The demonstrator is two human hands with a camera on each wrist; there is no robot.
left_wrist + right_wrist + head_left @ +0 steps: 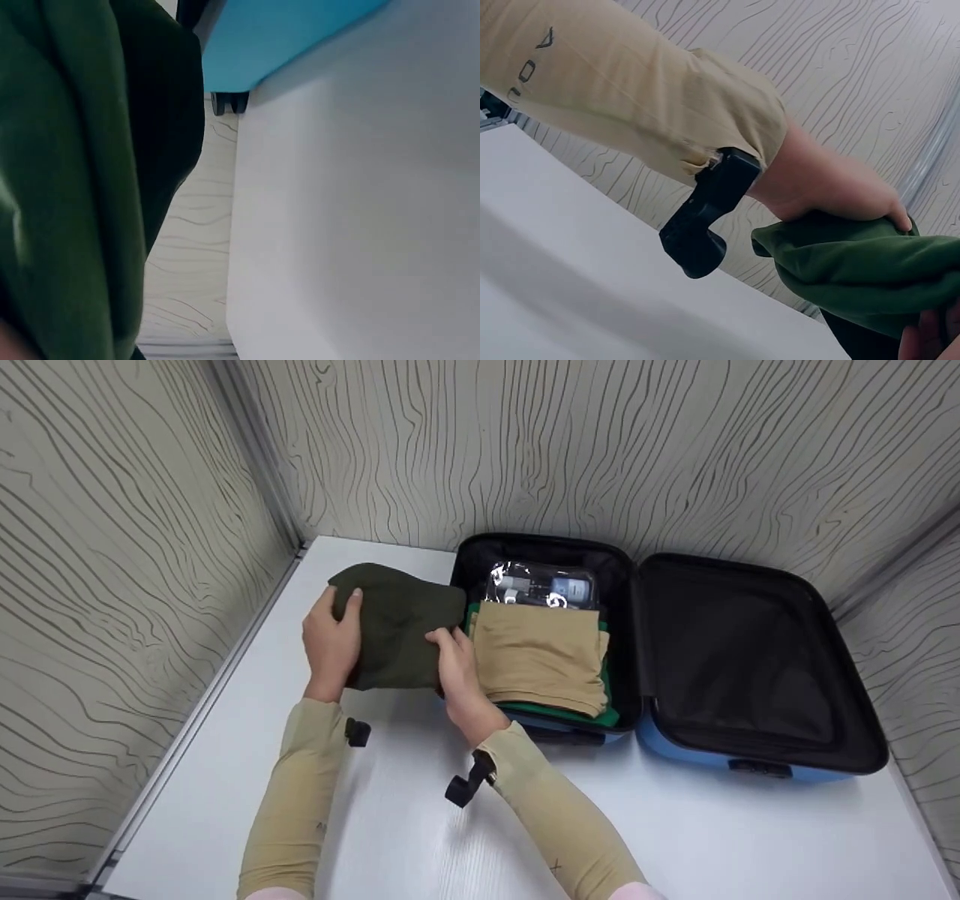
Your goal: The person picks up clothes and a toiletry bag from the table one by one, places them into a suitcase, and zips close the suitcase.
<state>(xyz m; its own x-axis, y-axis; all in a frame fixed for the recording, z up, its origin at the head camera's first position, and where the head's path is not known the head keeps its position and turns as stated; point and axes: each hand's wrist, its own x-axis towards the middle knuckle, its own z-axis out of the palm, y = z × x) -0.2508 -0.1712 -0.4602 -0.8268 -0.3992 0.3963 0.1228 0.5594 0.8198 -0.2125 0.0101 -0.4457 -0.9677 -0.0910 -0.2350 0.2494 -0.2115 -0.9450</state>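
Both hands hold a dark green folded garment [401, 626] above the table, just left of the suitcase. My left hand [331, 641] grips its left side, thumb on top and fingers underneath. At the right edge, my right hand [459, 671] pinches it with the thumb over the fabric; the fingers beneath are mostly hidden in the head view. The right wrist view shows soft layered folds along the garment's side. An open blue suitcase [750, 652] with black lining stands to the right. In its left half lies a folded tan garment [536, 652] over green cloth [611, 716].
Behind the tan garment, a clear pouch [541, 585] holds small bottles. The suitcase lid lies opened to the right. A white table [397, 825] carries everything, with wood-patterned panels [525, 450] along its back and sides.
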